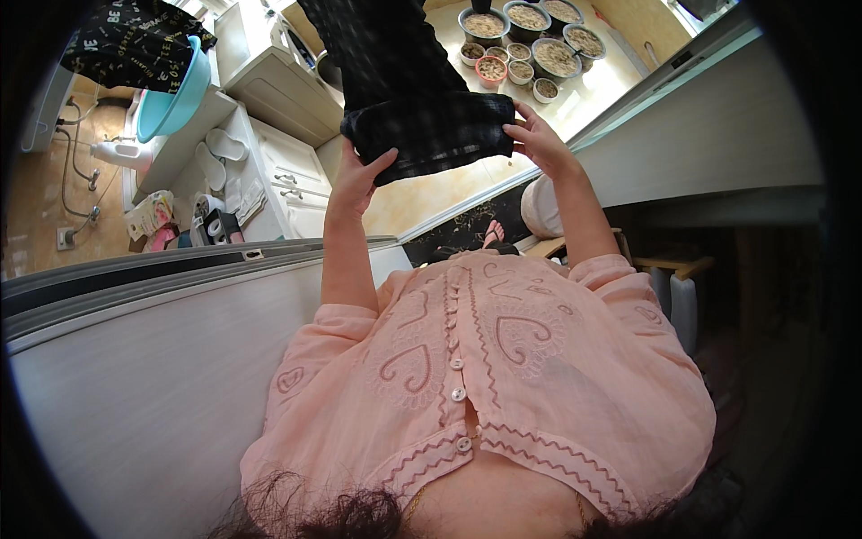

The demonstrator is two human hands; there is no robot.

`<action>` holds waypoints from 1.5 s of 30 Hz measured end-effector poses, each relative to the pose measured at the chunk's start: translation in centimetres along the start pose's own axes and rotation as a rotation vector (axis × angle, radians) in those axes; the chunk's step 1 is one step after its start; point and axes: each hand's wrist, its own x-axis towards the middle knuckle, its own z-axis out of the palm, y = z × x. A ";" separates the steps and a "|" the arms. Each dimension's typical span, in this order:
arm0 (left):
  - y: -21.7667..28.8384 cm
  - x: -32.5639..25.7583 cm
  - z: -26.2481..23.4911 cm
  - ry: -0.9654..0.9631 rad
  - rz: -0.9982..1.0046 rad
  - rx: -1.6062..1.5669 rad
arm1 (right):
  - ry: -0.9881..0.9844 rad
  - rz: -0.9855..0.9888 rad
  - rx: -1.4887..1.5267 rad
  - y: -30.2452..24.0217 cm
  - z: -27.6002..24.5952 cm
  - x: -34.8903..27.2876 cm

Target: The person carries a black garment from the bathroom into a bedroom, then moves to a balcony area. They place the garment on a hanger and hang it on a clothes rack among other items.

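A dark garment [422, 130] with a faint grey check is stretched between my two hands. It looks like trousers, but I cannot tell for sure. My left hand [361, 177] grips the left corner of its near edge, thumb on top. On the other side, my right hand [541, 142] pinches the right corner between thumb and fingers. The near edge is a wide band, pulled out flat. Beyond it the cloth narrows and runs up past the top of the view, so its far end is hidden.
At far right, several bowls [557, 57] of food stand on a pale surface. A turquoise basin [175, 99] with dark printed cloth [135, 45] over it is at upper left. White slippers [211, 166] lie near a white cabinet [292, 175]. Door frames flank me; a sandalled foot [493, 234] shows below.
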 end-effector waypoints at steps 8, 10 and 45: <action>-0.7 0.4 -0.8 0.130 0.064 0.462 | 0.029 -0.083 0.047 1.1 -1.4 1.3; -0.1 0.2 0.0 0.113 -0.013 0.348 | 0.051 -0.032 0.197 1.6 -1.2 1.3; -0.4 -0.1 -0.1 0.052 0.092 0.185 | -0.137 -0.023 0.313 2.9 -0.9 -0.9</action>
